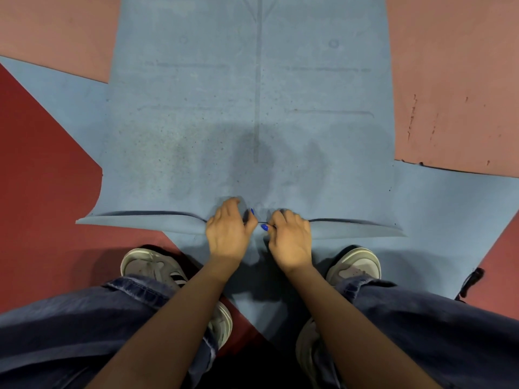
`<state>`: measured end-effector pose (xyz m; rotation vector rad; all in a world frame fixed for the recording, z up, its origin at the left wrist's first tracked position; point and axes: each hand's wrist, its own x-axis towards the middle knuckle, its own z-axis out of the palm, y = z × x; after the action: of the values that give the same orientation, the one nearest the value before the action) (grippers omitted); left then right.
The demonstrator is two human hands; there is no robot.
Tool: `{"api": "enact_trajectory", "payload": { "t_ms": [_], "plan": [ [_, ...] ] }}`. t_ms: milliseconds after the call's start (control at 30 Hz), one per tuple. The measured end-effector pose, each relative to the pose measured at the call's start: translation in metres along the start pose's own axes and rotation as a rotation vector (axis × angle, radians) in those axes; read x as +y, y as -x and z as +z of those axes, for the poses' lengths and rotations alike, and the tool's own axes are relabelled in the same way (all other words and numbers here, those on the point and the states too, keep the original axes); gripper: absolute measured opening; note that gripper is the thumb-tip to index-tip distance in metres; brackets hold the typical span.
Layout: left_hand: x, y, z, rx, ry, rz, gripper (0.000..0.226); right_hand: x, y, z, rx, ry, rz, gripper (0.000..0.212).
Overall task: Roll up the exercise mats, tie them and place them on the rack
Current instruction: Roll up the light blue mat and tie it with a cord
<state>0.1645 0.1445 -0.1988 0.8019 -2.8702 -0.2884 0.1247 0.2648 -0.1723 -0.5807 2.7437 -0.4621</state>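
A blue exercise mat lies flat on the floor and stretches away from me, with faint alignment lines on its surface. Its near edge is folded over into a first narrow turn that runs left to right. My left hand and my right hand sit side by side at the middle of that fold, fingers curled over it and pinching it. My fingernails are painted blue. No rack or tie strap on the mat is in view.
The floor is made of blue and red foam tiles, with pink tiles at the far left and right. My feet in grey sneakers stand just behind the fold. A small black strap-like object lies at the right.
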Motion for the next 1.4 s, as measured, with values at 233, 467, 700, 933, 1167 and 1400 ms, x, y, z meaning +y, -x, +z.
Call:
{"api": "enact_trajectory", "payload": {
  "t_ms": [233, 467, 700, 933, 1167, 1400],
  "plan": [
    [-0.001, -0.004, -0.002, -0.081, -0.105, 0.101, 0.03, 0.0, -0.007, -0.005, -0.047, -0.105, 0.011, 0.011],
    [0.004, 0.001, 0.004, -0.056, -0.079, -0.009, 0.029, -0.002, -0.014, -0.02, -0.18, -0.118, 0.086, 0.011],
    [0.003, -0.004, 0.012, -0.012, -0.142, -0.033, 0.048, -0.002, -0.008, -0.012, -0.075, 0.059, -0.065, 0.013],
    [0.004, -0.013, 0.006, -0.194, -0.09, -0.006, 0.056, 0.009, 0.01, -0.025, 0.096, 0.181, 0.0, 0.031],
    [-0.002, -0.021, 0.003, -0.282, -0.039, 0.096, 0.063, 0.019, -0.011, -0.033, -0.232, 0.034, 0.159, 0.028],
    [-0.001, -0.028, -0.011, -0.531, -0.166, 0.16, 0.11, 0.021, -0.017, -0.031, -0.223, 0.17, 0.074, 0.026]
  ]
}}
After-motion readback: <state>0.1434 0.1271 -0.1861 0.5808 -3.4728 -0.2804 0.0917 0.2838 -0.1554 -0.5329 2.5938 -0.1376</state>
